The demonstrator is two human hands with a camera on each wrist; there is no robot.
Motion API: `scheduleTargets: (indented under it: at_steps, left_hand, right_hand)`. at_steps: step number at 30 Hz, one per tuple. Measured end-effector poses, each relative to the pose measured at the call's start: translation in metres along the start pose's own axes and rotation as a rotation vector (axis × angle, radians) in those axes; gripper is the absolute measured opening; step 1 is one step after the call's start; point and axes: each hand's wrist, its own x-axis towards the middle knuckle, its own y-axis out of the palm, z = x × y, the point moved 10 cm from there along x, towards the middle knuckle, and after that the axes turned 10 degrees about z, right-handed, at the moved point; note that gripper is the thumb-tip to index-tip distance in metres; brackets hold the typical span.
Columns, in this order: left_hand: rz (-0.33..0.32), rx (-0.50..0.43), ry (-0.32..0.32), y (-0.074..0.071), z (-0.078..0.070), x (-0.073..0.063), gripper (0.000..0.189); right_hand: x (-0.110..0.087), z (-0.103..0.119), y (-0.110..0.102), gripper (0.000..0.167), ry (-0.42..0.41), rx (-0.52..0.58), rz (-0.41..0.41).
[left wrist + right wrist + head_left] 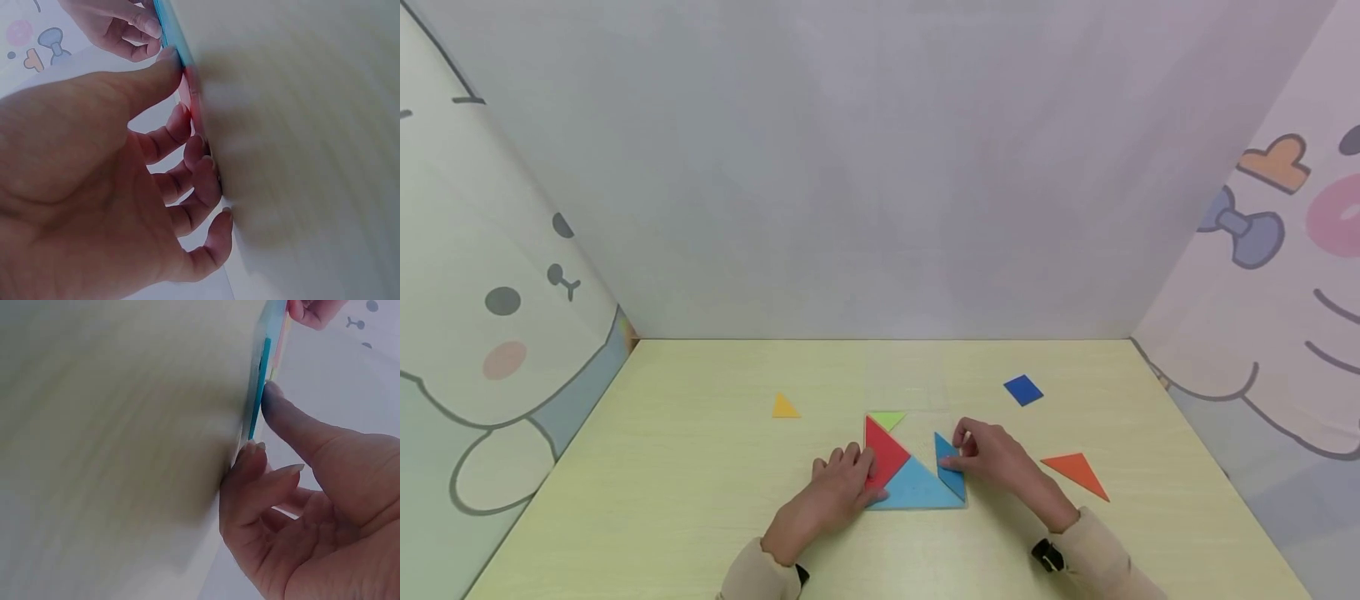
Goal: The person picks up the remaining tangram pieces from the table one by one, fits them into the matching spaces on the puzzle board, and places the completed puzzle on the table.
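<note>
On the table lies a clear square tray (pixel 922 432) with flat tangram pieces in it. A large red triangle (pixel 886 450) fills its left side, and a large light blue triangle (pixel 917 490) runs along the front. My left hand (pixel 835 493) rests at the tray's left edge, fingertips on the red triangle and thumb on the light blue one. My right hand (pixel 997 457) pinches a blue parallelogram (pixel 952 482) at the tray's right side, thumb on top and index finger at its edge. A small green triangle (pixel 889 419) sits at the back left corner.
Left of the tray, a small yellow triangle (pixel 785 407) lies on the pale table (pixel 662 467). To the right are a dark blue square (pixel 1023 390) and an orange-red triangle (pixel 1079 475). A plain wall stands behind the table, with cartoon-printed panels on both sides.
</note>
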Motion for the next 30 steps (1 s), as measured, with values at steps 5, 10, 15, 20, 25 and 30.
scheduleTargets:
  at_steps: [5, 10, 15, 20, 25, 30]
  left_hand:
    - [0.004, 0.007, -0.007, 0.0007, 0.0015, 0.0005, 0.035]
    - [0.009, -0.012, -0.006, 0.001, 0.0021, 0.0012, 0.035]
    - [0.013, -0.015, -0.004, 0.001, 0.0015, 0.0016, 0.034]
    - [0.008, -0.01, -0.01, 0.0007, 0.0026, 0.0012, 0.035]
    - [0.002, -0.011, -0.008, 0.001, 0.0029, 0.0012, 0.034]
    - [-0.001, -0.01, -0.006, 0.0003, 0.0017, 0.001, 0.034]
  right_hand:
    - [0.0043, -0.0002, 0.0002, 0.03, -0.043, -0.016, 0.029]
    - [0.0068, 0.0025, 0.0006, 0.03, -0.085, -0.029, 0.047]
    - [0.0065, 0.0014, 0.0026, 0.03, -0.069, -0.028, 0.069]
    - [0.0063, 0.0032, 0.0038, 0.03, -0.062, -0.032, 0.066]
    - [0.0063, 0.0035, 0.0052, 0.03, -0.05, -0.023, 0.064]
    - [0.0056, 0.0035, 0.0056, 0.03, -0.067, -0.026, 0.079]
